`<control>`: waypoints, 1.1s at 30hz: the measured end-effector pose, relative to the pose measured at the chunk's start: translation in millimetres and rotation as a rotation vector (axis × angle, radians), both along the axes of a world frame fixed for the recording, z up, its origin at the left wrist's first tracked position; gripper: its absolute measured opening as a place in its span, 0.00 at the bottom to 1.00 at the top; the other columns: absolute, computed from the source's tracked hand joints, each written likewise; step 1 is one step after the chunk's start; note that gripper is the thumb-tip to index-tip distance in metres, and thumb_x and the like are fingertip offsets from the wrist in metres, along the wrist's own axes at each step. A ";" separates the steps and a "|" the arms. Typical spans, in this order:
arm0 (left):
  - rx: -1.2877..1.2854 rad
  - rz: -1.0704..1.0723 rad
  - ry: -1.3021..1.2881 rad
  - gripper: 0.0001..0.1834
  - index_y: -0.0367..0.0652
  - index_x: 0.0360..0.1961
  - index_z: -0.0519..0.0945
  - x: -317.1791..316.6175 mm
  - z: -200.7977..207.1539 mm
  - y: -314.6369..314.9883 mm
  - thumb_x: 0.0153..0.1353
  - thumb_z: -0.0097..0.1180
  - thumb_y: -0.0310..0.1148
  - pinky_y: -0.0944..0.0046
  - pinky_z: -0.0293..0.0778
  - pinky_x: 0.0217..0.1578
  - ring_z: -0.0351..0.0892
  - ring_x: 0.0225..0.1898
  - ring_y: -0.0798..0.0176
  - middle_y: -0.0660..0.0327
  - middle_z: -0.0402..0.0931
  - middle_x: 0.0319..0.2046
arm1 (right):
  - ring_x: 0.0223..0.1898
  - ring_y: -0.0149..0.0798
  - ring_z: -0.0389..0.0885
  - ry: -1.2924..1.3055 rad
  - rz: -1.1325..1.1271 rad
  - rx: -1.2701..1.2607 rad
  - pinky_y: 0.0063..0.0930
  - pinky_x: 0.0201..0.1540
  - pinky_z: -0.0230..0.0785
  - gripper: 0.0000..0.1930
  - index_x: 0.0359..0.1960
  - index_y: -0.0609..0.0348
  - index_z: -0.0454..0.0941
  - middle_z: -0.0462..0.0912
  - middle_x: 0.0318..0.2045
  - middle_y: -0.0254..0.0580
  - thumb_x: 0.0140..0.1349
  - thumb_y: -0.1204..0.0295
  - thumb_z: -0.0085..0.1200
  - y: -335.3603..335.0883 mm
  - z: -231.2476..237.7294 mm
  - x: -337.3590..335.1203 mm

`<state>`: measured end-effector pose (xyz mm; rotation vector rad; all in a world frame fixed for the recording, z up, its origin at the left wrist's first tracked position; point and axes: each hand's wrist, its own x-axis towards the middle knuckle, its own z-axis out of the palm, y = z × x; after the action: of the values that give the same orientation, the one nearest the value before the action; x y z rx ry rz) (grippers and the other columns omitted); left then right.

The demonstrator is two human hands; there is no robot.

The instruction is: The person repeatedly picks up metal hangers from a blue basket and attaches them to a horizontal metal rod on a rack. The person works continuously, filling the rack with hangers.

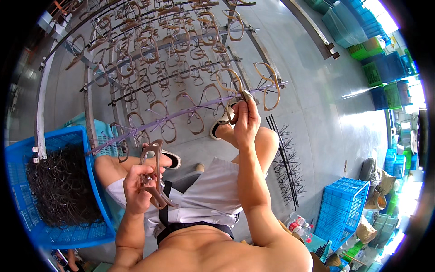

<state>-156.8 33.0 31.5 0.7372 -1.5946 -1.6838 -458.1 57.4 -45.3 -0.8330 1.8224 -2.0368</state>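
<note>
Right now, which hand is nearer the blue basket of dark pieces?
Left. The left hand holds a brown frame right of the blue basket; the right hand is farther away, at the purple bar.

Smooth plastic frames (158, 196), glossy floor (317, 136)

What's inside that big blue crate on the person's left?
Inside the blue crate lies a tangled heap of thin, dark, glossy pieces. Only the top of the heap shows; whatever lies deeper is covered, as is the crate's floor beneath it.
</note>
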 end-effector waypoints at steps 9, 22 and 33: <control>-0.012 -0.063 0.114 0.14 0.37 0.44 0.65 -14.7 6.2 -2.2 0.61 0.52 0.32 0.71 0.67 0.37 0.70 0.36 0.69 0.47 0.74 0.41 | 0.19 0.24 0.65 0.178 -0.081 0.099 0.18 0.22 0.59 0.12 0.47 0.64 0.72 0.71 0.18 0.32 0.64 0.77 0.43 -2.1 -1.0 -1.0; -0.283 0.011 -0.042 0.15 0.34 0.48 0.70 -9.5 7.3 -5.8 0.59 0.49 0.23 0.69 0.70 0.41 0.72 0.37 0.68 0.52 0.73 0.44 | 0.41 0.49 0.67 0.579 0.160 0.017 0.37 0.48 0.59 0.14 0.45 0.67 0.66 0.70 0.38 0.51 0.61 0.71 0.49 22.6 39.9 81.3; -0.160 0.042 0.109 0.21 0.34 0.55 0.66 -1.8 -4.2 -1.7 0.59 0.40 0.20 0.69 0.64 0.50 0.70 0.45 0.66 0.52 0.65 0.58 | 0.46 0.26 0.68 -0.903 1.190 -0.100 0.22 0.47 0.62 0.26 0.57 0.62 0.63 0.72 0.45 0.35 0.65 0.55 0.45 46.7 49.7 157.9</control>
<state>-158.5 31.2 27.3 0.5844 -1.6045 -1.5196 -300.3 104.1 4.4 -0.5934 0.4756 -1.2930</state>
